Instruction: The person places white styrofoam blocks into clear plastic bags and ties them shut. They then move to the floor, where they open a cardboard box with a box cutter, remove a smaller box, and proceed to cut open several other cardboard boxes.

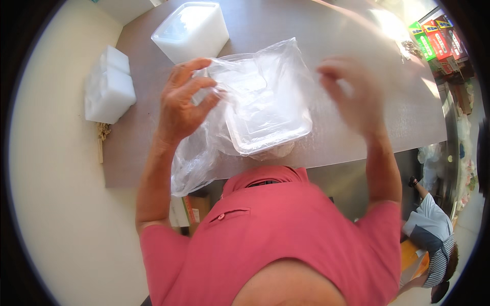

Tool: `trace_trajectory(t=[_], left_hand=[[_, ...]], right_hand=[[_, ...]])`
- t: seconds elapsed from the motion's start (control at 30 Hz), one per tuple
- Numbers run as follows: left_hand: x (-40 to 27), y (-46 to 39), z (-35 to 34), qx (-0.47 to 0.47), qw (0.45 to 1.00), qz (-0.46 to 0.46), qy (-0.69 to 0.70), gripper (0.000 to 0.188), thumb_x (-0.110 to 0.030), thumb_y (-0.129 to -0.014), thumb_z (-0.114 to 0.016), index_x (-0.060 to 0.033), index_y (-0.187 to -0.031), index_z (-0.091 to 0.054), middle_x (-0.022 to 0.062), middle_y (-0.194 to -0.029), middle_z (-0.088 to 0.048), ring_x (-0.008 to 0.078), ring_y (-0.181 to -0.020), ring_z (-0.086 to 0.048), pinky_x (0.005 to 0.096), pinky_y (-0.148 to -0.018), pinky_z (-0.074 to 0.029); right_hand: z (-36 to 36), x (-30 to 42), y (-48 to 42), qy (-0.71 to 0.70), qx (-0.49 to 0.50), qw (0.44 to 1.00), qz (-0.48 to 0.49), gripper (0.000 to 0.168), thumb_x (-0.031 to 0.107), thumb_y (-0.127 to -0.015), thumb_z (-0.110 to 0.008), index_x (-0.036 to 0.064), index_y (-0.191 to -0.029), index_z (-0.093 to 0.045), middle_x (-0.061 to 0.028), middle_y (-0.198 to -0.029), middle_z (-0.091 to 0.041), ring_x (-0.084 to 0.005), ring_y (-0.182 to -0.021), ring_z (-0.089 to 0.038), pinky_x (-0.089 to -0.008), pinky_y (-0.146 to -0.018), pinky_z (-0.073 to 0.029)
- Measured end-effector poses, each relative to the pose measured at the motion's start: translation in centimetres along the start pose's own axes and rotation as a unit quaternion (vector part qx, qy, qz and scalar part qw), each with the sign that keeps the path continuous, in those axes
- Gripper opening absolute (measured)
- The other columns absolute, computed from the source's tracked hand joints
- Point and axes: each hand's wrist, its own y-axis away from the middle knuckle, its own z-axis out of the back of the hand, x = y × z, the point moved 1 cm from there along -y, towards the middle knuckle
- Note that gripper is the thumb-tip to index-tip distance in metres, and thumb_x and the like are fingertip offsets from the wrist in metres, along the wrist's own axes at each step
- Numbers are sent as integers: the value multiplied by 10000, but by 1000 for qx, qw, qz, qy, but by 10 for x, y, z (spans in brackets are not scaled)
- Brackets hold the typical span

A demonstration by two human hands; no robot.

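A clear plastic bag [281, 61] lies loosely over and around a translucent rectangular plastic container [268, 141] on the table in front of me. My left hand [187, 97] is at the bag's left edge, with the film between its thumb and fingers. Off the bag's right side, my right hand [350, 91] is blurred by motion. Its thumb and forefinger curve towards each other, and no object shows between them. Part of the bag [193, 164] trails over the table's near edge on the left.
A white lidded tub [199, 32] stands behind the bag. White plastic blocks or containers [109, 86] sit by the left wall [57, 153]. The table [383, 114] reaches far right, near colourful printed boxes [440, 44]. Another person [432, 229] is at lower right.
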Motion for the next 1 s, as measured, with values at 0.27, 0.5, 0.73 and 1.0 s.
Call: trace_trajectory(t=[0.27, 0.5, 0.73, 1.0], left_hand=[[13, 12, -17, 151, 964, -89, -199, 219, -219, -724, -738, -27, -737, -634, 116, -1238, -554, 276, -1231, -443, 439, -1047, -300], [28, 14, 32, 58, 930, 129, 339, 187, -170, -797, -622, -36, -671, -583, 169, -1292, -514, 298, -1306, -365, 458, -1089, -222], [-2, 13, 39, 196, 832, 174, 489, 317, -265, -942, -459, -53, -729, -561, 191, -1010, -637, 251, -798, -669, 337, -720, -502], [-10, -1, 37, 89, 875, 84, 468, 372, -354, -976, -423, -83, -746, -532, 189, -912, -633, 224, -797, -607, 364, -787, -472]], right_hand=[[-105, -28, -5, 260, 423, 856, 140, 62, 101, -786, -616, 49, -772, -648, -59, -1023, -637, -190, -1089, -531, -356, -936, -382], [-43, -6, -13, -157, 164, 973, 46, 46, 35, -823, -606, -3, -800, -613, -104, -970, -669, -235, -849, -637, -318, -720, -506], [-32, 15, -14, -273, 250, 929, -3, 79, 58, -813, -627, 17, -879, -611, -103, -915, -659, -149, -770, -631, -292, -668, -496], [-99, 43, -13, -130, 233, 939, 219, 195, 103, -742, -685, 12, -898, -611, -119, -1062, -615, -275, -974, -590, -362, -797, -494]])
